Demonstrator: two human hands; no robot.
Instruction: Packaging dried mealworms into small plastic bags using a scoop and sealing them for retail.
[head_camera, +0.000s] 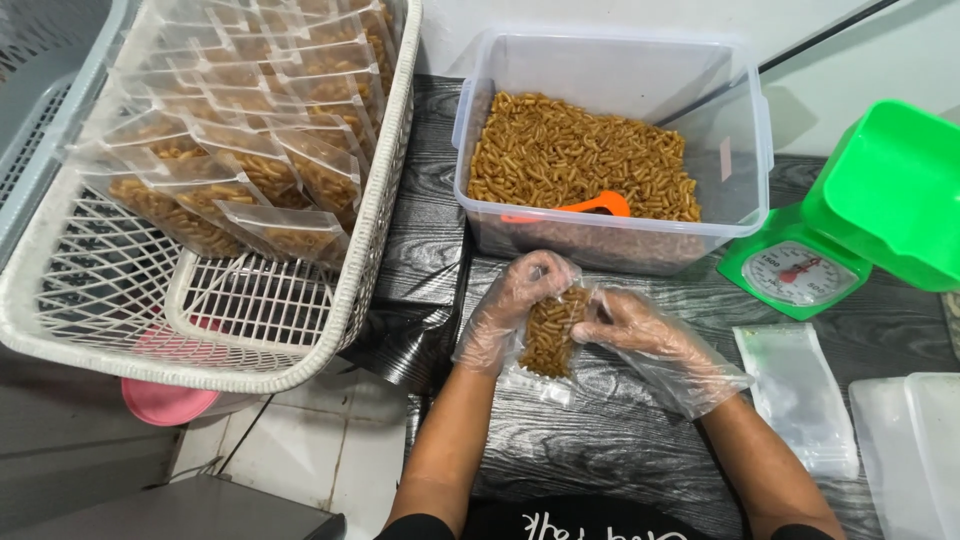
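Observation:
Both my hands wear loose clear plastic gloves. My left hand (512, 305) and my right hand (640, 330) together pinch the top of a small clear pouch (552, 335) filled with brown stick-shaped snacks, held upright above the dark wood-grain table (620, 440). Just beyond my hands stands a clear plastic tub (740, 150) about half full of the same snacks, with an orange scoop (595, 205) lying in them.
A white lattice basket (375, 240) on the left holds several filled pouches. A green kitchen scale (800, 272) with a green bowl (895, 190) stands at the right. Empty clear bags (800, 395) and clear lids (915, 450) lie lower right. A pink bowl (165, 400) sits under the basket.

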